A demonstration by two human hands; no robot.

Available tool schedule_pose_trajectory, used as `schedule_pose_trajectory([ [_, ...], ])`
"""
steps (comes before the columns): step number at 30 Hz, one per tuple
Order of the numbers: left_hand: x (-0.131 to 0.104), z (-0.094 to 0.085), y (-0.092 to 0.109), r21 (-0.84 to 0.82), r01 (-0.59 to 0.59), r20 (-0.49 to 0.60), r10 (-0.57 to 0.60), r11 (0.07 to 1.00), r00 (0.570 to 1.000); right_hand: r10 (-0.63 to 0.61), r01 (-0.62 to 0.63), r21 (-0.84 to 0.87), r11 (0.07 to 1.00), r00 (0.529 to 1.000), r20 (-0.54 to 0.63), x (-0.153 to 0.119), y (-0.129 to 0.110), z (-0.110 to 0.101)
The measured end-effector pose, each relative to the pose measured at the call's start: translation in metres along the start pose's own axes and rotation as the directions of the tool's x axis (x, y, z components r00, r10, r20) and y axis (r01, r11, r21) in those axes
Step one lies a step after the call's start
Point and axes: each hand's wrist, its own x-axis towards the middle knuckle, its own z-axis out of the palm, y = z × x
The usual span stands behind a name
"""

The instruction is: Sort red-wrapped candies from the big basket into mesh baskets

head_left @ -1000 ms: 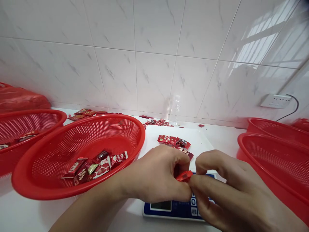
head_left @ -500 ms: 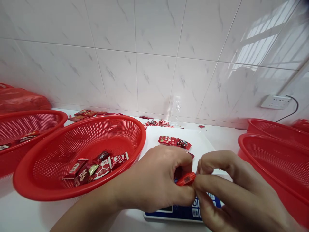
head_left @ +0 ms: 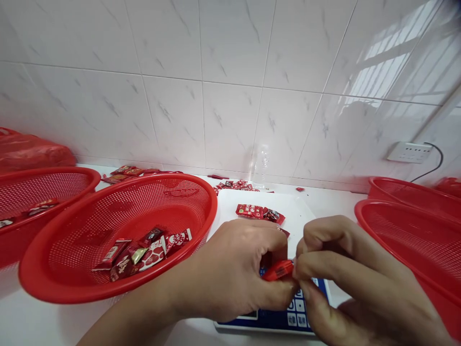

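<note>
My left hand is closed round a small red packet above the front of a scale. The fingertips of my right hand are pinched at the packet's right end. Under both hands lies the scale with a white tray and a blue keypad, partly covered. Red wrapped snacks rest on the tray just beyond my left hand. To the left, a red mesh basket holds several wrapped candies.
Another red basket stands at the far left, with a red plastic bag behind it. Two red baskets are at the right. Loose packets and a clear bottle sit along the tiled wall.
My right hand has shifted slightly right and its upper fingers have lifted a little. The red packet remains between both hands.
</note>
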Motion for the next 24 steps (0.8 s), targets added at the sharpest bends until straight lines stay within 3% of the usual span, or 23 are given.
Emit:
schedule_pose_trajectory([
  [12,0.0000,-0.0021,0.0020,-0.083,0.113,0.059,-0.108,0.990,0.992,0.000,0.000,0.060,0.998,1.000,-0.007,0.0039,-0.0037,-0.0005],
  [18,0.0048,-0.0021,-0.0017,-0.075,0.133,0.149,-0.121,0.988,0.982,-0.056,0.068,-0.091,0.994,0.990,0.129,-0.0003,-0.0015,-0.0010],
  [24,0.0065,0.0011,-0.0052,-0.103,0.139,0.139,-0.124,0.985,0.983,-0.116,0.134,-0.159,0.978,0.986,0.120,-0.0014,-0.0007,0.0047],
])
